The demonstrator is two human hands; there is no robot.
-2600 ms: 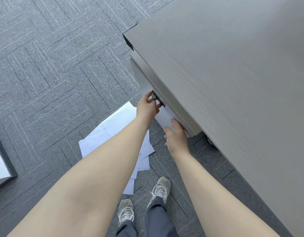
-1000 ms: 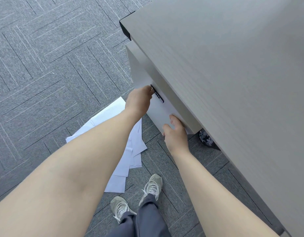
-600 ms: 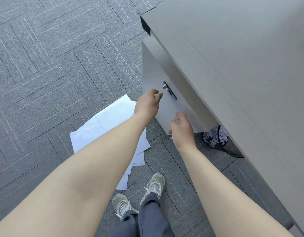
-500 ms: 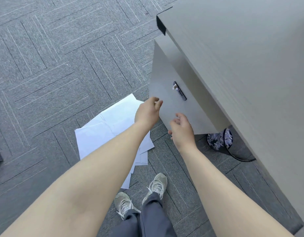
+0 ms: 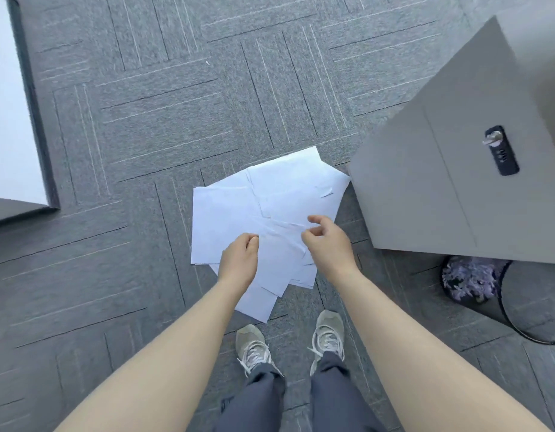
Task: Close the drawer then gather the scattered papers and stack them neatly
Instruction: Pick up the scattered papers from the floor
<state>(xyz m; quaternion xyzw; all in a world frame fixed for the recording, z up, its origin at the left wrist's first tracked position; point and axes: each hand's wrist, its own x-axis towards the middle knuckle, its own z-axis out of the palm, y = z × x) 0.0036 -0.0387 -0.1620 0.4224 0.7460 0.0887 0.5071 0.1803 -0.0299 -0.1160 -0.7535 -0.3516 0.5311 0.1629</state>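
So grey cabinet drawer (image 5: pixel 450 182) looks shut; scattered white paper sheets (image 5: pixel 263 222) on carpet floor (image 5: pixel 145 120) still unstacked. Left hand (image 5: pixel 238 263), right hand (image 5: pixel 327 244) hover loosely curled, empty.

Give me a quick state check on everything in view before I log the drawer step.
Drawer: shut, front flush with the cabinet.
Lock: key in it.
Papers: scattered and overlapping on the carpet, not stacked.
Left hand: over the papers, fingers loosely curled, holding nothing.
Right hand: over the papers, fingers loosely curled, holding nothing.
Wastebasket: on its side, purple scraps inside.
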